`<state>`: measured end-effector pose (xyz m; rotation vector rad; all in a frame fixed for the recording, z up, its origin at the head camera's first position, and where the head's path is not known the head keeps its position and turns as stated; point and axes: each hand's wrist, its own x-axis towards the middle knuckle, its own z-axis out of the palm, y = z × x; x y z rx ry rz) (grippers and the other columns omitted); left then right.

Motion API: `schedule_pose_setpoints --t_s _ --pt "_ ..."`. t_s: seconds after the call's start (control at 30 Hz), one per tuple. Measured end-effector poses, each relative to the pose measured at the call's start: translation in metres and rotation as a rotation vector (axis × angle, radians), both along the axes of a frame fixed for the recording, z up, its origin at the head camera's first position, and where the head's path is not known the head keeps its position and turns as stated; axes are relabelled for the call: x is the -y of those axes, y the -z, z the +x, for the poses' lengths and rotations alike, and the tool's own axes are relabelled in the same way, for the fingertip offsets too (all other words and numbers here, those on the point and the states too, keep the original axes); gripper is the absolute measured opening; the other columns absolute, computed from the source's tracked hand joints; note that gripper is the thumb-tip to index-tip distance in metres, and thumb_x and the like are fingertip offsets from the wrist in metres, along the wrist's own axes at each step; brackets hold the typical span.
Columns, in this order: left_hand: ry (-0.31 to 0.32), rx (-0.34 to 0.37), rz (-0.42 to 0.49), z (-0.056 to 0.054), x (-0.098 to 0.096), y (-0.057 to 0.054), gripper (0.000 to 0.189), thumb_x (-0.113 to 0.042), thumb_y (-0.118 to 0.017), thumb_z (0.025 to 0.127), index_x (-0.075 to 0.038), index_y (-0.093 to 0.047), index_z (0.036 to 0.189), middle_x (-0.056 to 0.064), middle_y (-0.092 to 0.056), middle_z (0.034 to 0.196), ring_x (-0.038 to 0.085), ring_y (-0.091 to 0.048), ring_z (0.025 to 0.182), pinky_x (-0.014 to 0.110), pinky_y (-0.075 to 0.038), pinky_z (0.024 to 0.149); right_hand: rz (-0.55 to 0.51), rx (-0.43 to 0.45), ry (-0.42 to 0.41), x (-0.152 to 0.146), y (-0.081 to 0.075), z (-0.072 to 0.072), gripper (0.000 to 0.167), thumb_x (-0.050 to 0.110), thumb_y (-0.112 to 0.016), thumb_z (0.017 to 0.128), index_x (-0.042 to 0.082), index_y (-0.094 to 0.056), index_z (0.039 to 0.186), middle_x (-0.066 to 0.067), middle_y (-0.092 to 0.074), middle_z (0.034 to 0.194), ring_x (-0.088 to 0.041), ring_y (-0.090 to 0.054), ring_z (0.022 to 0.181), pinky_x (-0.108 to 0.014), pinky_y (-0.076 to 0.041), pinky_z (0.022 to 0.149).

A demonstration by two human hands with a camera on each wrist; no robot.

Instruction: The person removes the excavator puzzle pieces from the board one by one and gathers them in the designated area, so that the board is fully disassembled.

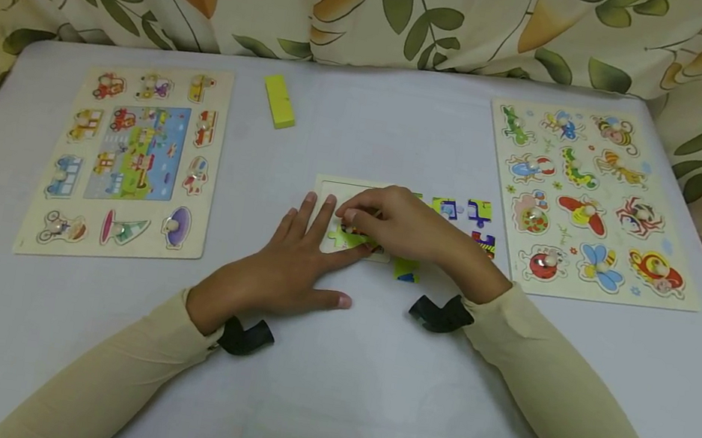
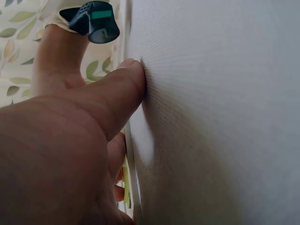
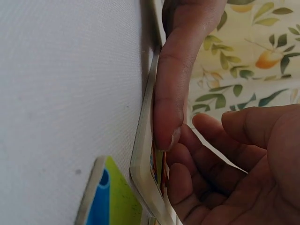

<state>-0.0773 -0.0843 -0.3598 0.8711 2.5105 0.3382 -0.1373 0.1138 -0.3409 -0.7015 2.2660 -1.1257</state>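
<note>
A small framed puzzle board [image 1: 326, 185] lies on the white tabletop, partly hidden by both hands. My left hand [image 1: 290, 263] is spread flat, fingers on the board's left side and index finger along its lower edge. In the left wrist view its thumb [image 2: 124, 86] rests on the cloth. My right hand [image 1: 400, 226] arches over the board with loosely bent fingers. In the right wrist view, the fingertips [image 3: 180, 180] are right at the puzzle pieces inside the frame, while the thumb [image 3: 243, 124] stands above with nothing seen against it.
Loose puzzle pieces [image 1: 479, 212] lie to the board's right, one piece [image 1: 406, 269] just below it. A vehicle peg board [image 1: 114, 255] sits at left, an insect peg board [image 1: 592, 293] at right. A yellow-green block [image 1: 280, 101] lies behind. Patterned curtain [image 1: 382, 12] borders the far edge.
</note>
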Motion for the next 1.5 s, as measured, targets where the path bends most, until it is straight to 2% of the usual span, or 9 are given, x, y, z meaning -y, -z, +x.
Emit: schedule_pose_setpoints --t_s 0.4,0.7,1.1,1.27,1.5 --pt "-0.004 0.001 -0.016 0.0004 0.0007 0.0009 0.072 -0.064 -0.050 0.092 -0.042 -0.019 0.154 0.020 0.026 0.155 0.042 0.031 0.137 0.060 0.005 0.111 -0.012 0.046 -0.003 0.0021 0.0030 -0.0022 0.020 0.007 -0.056 0.099 0.004 -0.070 0.112 -0.004 -0.065 0.088 -0.017 -0.055 0.067 -0.029 -0.046 0.063" --pt "0.000 0.011 -0.017 -0.0006 0.0005 0.0017 0.072 -0.064 -0.050 0.092 -0.042 -0.018 0.153 0.019 0.026 0.156 0.041 0.032 0.137 0.059 0.006 0.111 -0.006 0.029 -0.013 0.0024 0.0037 -0.0033 0.020 0.004 -0.059 0.096 0.001 -0.070 0.112 -0.004 -0.068 0.101 -0.018 -0.060 0.079 -0.032 -0.050 0.071" --pt "0.007 -0.003 -0.018 -0.0005 0.0000 0.0022 0.073 -0.065 -0.050 0.092 -0.042 -0.018 0.153 0.020 0.025 0.156 0.042 0.032 0.136 0.060 0.005 0.110 -0.012 0.074 -0.026 0.0056 0.0015 -0.0039 0.010 0.003 -0.061 0.094 0.004 -0.069 0.098 -0.004 -0.068 0.083 -0.019 -0.061 0.065 -0.032 -0.052 0.063" --pt "0.005 -0.002 -0.015 -0.0008 0.0002 0.0022 0.073 -0.064 -0.050 0.092 -0.042 -0.019 0.153 0.019 0.025 0.156 0.041 0.032 0.136 0.060 0.006 0.111 -0.014 0.061 -0.009 0.0053 0.0017 -0.0041 0.010 0.002 -0.059 0.095 0.004 -0.069 0.099 -0.005 -0.066 0.084 -0.019 -0.059 0.066 -0.032 -0.051 0.063" --pt "0.001 0.004 -0.006 -0.0013 0.0007 0.0023 0.072 -0.065 -0.048 0.092 -0.044 -0.017 0.153 0.019 0.026 0.156 0.040 0.032 0.137 0.058 0.006 0.111 -0.027 0.018 0.039 0.0009 0.0000 -0.0044 0.011 0.003 -0.060 0.096 0.004 -0.068 0.102 -0.006 -0.066 0.092 -0.019 -0.057 0.076 -0.031 -0.048 0.069"
